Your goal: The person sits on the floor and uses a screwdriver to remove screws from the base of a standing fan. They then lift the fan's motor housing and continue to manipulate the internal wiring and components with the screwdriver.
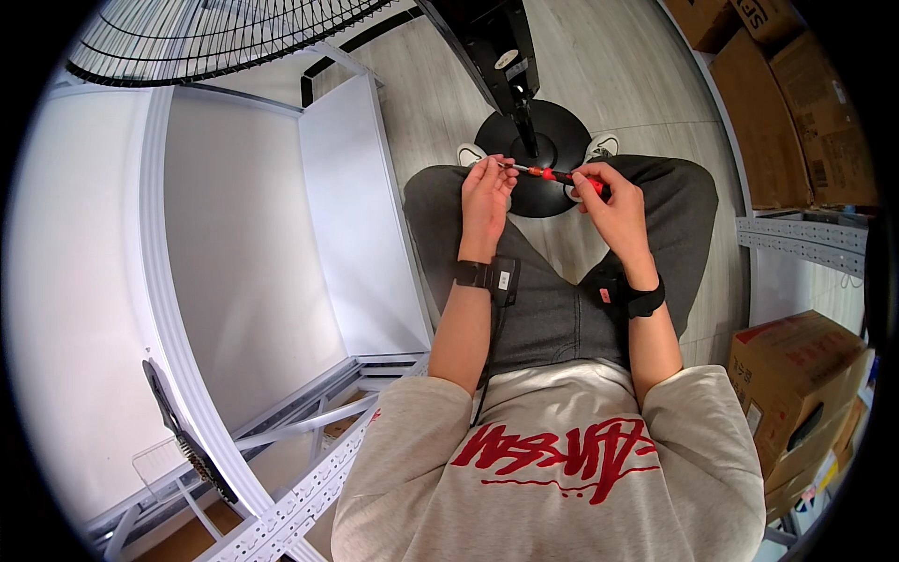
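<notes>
Red-and-black screwdriver (549, 173) already in hand, right hand (616, 206) pinching its handle, left hand (484, 201) pinching near the far end, work there apparently unfinished, neither grip released.

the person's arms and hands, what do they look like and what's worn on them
The left hand and right hand are ungloved. Loose, short, pale grey sleeves leave the forearms bare. Each wrist has a black strap with a dark, boxy unit: the left bears a white label, the right a reddish one. A thin dark cable runs along the left forearm.
</notes>
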